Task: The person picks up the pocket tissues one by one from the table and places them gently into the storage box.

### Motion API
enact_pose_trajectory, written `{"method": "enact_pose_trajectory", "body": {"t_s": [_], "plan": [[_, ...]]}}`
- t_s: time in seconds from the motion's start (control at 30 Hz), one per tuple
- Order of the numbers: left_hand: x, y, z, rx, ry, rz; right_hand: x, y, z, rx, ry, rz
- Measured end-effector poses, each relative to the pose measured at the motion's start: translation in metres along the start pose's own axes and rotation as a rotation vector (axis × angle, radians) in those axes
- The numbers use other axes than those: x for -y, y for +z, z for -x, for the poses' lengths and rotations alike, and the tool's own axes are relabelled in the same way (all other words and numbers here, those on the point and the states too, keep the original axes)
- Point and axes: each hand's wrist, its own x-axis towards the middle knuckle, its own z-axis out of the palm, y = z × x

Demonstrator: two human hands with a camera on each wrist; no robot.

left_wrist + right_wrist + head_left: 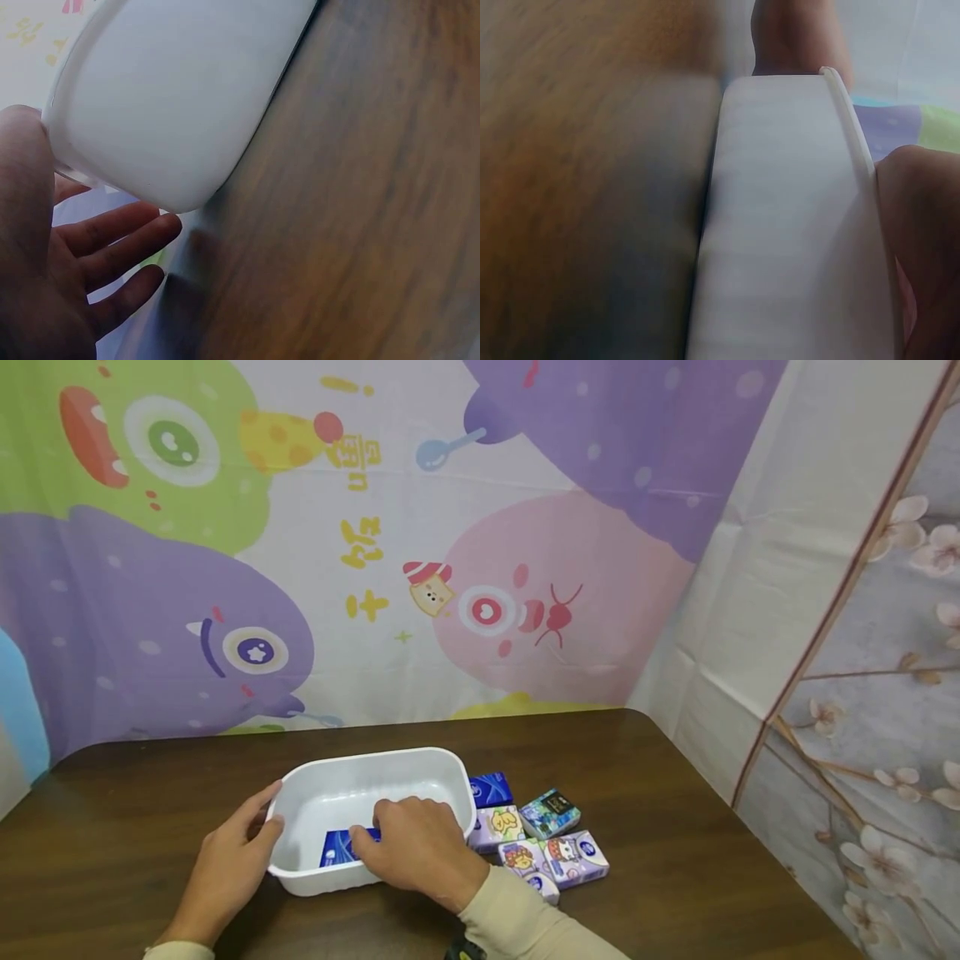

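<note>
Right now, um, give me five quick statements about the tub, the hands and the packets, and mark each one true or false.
1. A blue packet is inside the white tub. True.
2. The left hand is touching the tub. True.
3. The tub is tipped on its side. False: it stands upright, open side up.
4. A dark flowered packet is on the table, to the right of the tub. True.
5. Both hands are at the tub's left end. False: only the left is there; the right hand reaches in over the near rim, its thumb over the blue packet.
</note>
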Motion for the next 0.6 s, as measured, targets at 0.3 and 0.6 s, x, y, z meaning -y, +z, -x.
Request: {"method": "enact_pose_trajectory", "body": {"t_s": [0.3, 0.6], "plan": [[0.001, -0.002, 0.000, -0.018, 0.025, -0.008, 0.001, -0.003, 0.000, -0.037, -0.025, 0.014], [0.001, -0.002, -0.001, 0.054, -0.043, 0.014, -0.013, -0.017, 0.005, -0.122, -0.043, 0.020]]}}
